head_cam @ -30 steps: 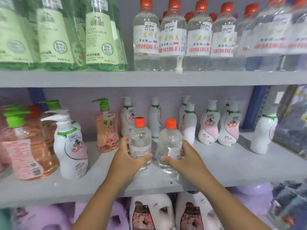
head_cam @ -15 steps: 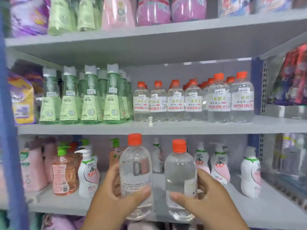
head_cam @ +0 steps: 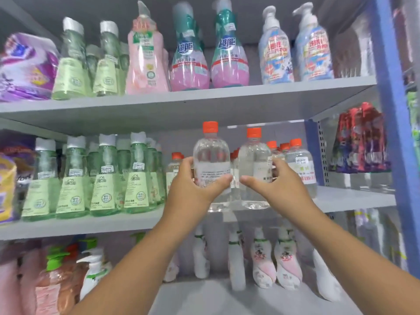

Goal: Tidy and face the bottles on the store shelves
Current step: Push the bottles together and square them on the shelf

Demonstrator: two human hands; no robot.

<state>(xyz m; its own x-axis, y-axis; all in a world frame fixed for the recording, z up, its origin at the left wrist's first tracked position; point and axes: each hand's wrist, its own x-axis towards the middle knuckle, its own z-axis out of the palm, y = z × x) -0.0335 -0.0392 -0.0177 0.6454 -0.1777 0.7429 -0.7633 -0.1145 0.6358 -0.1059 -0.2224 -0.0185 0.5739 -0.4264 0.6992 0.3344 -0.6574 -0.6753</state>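
Note:
My left hand grips a clear bottle with an orange cap, its back label turned toward me. Beside it, my right hand grips a second clear orange-capped bottle. Both bottles are raised to the middle shelf, their bases level with its front edge. Behind them stands a row of the same orange-capped bottles, red-lettered labels facing out, partly hidden by the two I hold.
Green bottles with white caps fill the middle shelf's left. Pink, teal and blue pump bottles line the top shelf. White and pink pump bottles stand on the lower shelf. A blue upright post bounds the right side.
Both hands have lifted the two clear bottles from the lower shelf up to the middle shelf. My view has tilted upward, so the top shelf now shows.

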